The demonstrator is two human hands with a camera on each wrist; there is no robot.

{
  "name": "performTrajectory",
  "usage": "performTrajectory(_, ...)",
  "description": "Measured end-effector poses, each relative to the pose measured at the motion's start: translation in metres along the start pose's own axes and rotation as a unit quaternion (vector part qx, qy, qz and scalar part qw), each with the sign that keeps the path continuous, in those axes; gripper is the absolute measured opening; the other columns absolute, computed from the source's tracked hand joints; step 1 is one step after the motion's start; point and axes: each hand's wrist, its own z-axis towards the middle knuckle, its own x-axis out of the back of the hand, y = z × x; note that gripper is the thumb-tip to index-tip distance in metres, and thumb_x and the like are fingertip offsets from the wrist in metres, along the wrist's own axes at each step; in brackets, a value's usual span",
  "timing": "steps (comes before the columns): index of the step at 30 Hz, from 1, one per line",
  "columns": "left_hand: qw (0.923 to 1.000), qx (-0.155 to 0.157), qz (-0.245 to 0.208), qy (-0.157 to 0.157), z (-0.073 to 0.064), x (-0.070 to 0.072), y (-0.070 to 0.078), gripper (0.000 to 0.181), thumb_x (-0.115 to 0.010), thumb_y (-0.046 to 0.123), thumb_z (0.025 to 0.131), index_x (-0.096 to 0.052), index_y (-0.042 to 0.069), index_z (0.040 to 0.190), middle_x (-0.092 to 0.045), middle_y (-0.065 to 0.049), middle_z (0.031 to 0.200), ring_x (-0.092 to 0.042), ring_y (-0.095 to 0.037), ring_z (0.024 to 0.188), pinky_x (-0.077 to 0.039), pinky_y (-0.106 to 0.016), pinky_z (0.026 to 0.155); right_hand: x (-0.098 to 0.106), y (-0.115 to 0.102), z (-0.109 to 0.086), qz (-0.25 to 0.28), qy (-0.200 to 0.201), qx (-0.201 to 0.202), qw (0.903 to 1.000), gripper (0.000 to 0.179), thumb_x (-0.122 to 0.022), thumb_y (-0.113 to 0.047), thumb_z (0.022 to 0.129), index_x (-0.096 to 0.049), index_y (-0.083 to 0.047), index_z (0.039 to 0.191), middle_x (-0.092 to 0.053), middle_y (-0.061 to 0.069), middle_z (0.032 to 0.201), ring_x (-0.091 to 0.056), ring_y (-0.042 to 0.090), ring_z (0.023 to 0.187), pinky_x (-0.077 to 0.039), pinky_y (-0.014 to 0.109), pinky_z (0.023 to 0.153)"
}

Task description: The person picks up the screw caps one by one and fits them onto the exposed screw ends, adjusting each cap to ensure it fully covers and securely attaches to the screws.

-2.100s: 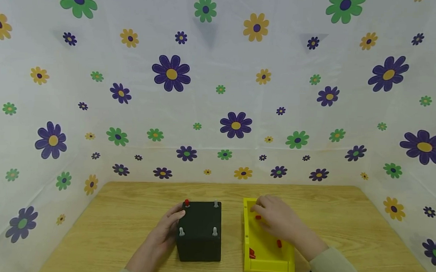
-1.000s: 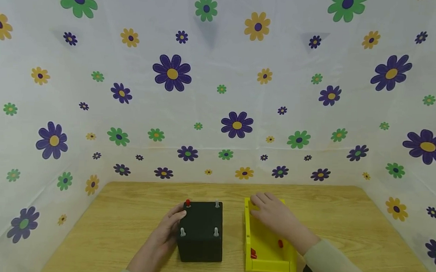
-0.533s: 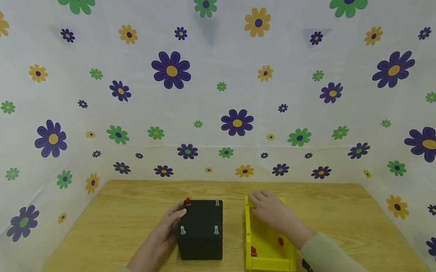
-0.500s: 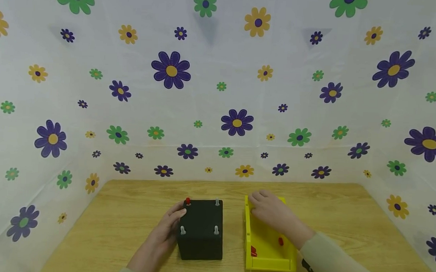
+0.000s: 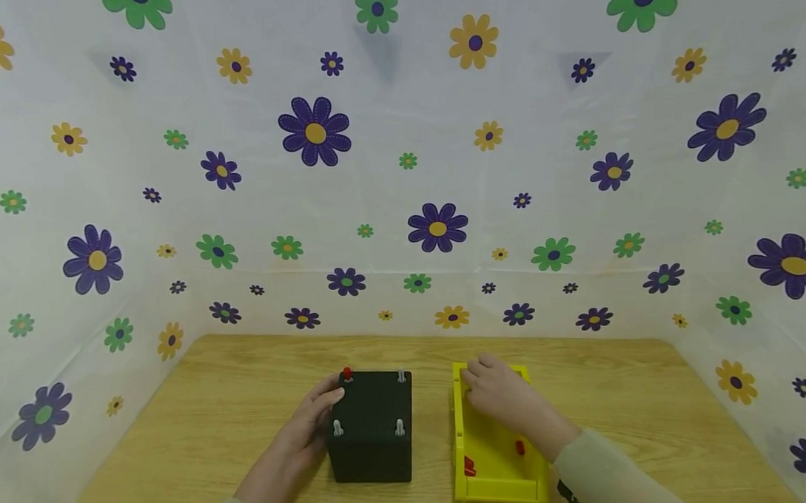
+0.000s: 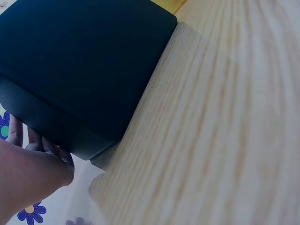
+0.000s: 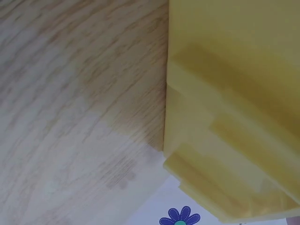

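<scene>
While your left hand (image 5: 306,420) steadies the black box (image 5: 371,404) by its left side, your right hand (image 5: 496,390) is at the far end of the yellow tray (image 5: 501,492), its fingers bent down toward the inside. Your hands are well apart, one at each container. On the left, your thumb rests at the box's top edge, and your fingers lie against its wall, as the left wrist view shows from close by. You grip the box there. On the right, your own hand hides the fingertips, so I cannot tell whether you are pinching anything; the right wrist view shows mainly the tray's blurred end.

The box stands upright on the wooden table (image 5: 238,394), just left of the tray, with a gap of bare wood between them. Four pegs stand near the corners of its top. You have a red cap (image 5: 348,372) on the far left one; the far right peg (image 5: 401,376), near left peg (image 5: 337,427) and near right peg (image 5: 400,427) show pale grey.

Inside the tray, a red piece (image 5: 520,448) lies toward the right side, below your wrist, and more red (image 5: 469,466) shows in the near left corner. Beneath your pale right sleeve (image 5: 611,473) sits a dark object (image 5: 568,495), partly covered. Beyond the table hangs a white flowered sheet (image 5: 378,191).
</scene>
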Motion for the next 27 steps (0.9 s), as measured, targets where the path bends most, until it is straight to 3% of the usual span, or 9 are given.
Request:
performTrajectory(9, 1.0000, 0.005, -0.003, 0.002, -0.0014, -0.0002, 0.0005, 0.031, -0.047, 0.012, 0.107, -0.066, 0.036, 0.114, -0.073, 0.019, 0.111, -0.067, -0.001, 0.106, -0.054, -0.023, 0.096, -0.0002, -0.0018, -0.0013, -0.011, 0.005, 0.004, 0.9999, 0.021, -0.085, -0.034, 0.088, -0.083, -0.026, 0.107, -0.074, -0.006, 0.113, -0.052, 0.016, 0.096, -0.037, 0.028, 0.085)
performTrajectory(22, 0.9999, -0.003, -0.008, 0.009, -0.0006, -0.0020, -0.0005, 0.029, -0.048, 0.011, 0.106, -0.065, 0.033, 0.115, -0.074, 0.018, 0.110, -0.068, -0.002, 0.105, -0.055, -0.023, 0.095, -0.0007, -0.0029, -0.0021, 0.008, -0.003, -0.001, 1.0000, 0.026, -0.087, -0.033, 0.086, -0.082, -0.026, 0.111, -0.075, -0.005, 0.126, -0.061, 0.016, 0.113, -0.044, 0.027, 0.095)
performTrajectory(27, 0.9999, -0.007, -0.006, 0.014, -0.0007, -0.0020, -0.0015, 0.028, -0.049, 0.011, 0.106, -0.063, 0.033, 0.116, -0.073, 0.018, 0.110, -0.068, -0.002, 0.104, -0.055, -0.023, 0.094, -0.0015, -0.0025, -0.0021, 0.016, -0.006, -0.003, 0.9999, 0.026, -0.087, -0.032, 0.087, -0.082, -0.025, 0.112, -0.076, -0.005, 0.124, -0.061, 0.016, 0.107, -0.043, 0.027, 0.092)
